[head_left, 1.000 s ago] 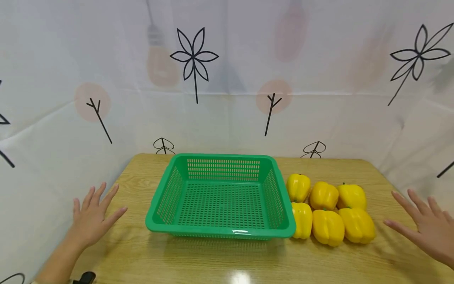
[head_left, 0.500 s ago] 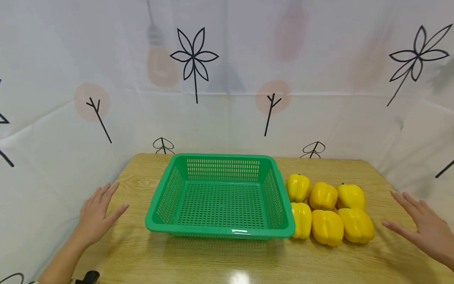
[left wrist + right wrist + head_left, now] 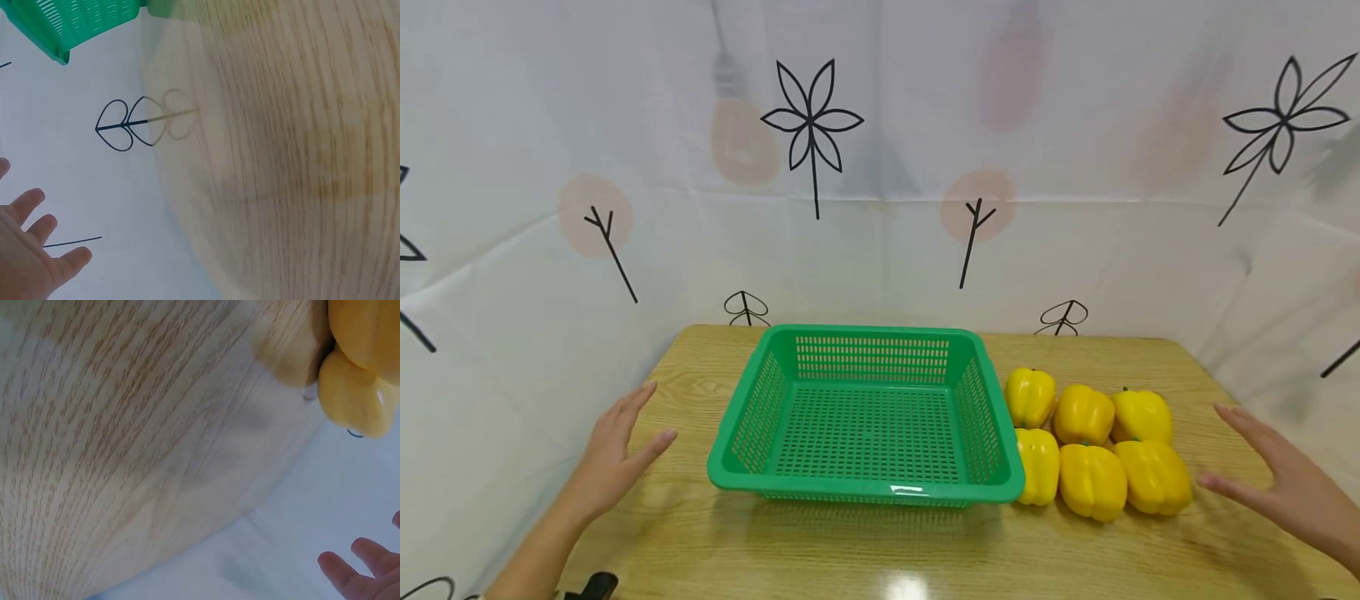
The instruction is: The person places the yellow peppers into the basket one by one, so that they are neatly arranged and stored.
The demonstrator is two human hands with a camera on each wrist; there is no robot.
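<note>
A green plastic basket (image 3: 865, 490) with slotted walls stands in the middle of the wooden table, with nothing in it. Close against its right side, several yellow bell peppers (image 3: 1093, 481) lie in two rows. My left hand (image 3: 604, 467) hovers left of the basket, holding nothing, thumb apart from the fingers. On the far right, my right hand (image 3: 1292, 492) is held beside the peppers without touching them, its thumb also spread. Part of the basket (image 3: 94, 22) shows in the left wrist view, and two peppers (image 3: 356, 394) in the right wrist view.
The wooden table (image 3: 850, 554) has rounded back corners. A white cloth (image 3: 880, 250) with printed flowers and leaves hangs behind it and along both sides. A black strap end (image 3: 597, 586) shows by the left forearm.
Both hands have drifted slightly inward and turned, so their spread fingers now line up more edge-on in the head view. The basket and bell peppers have stayed in place.
</note>
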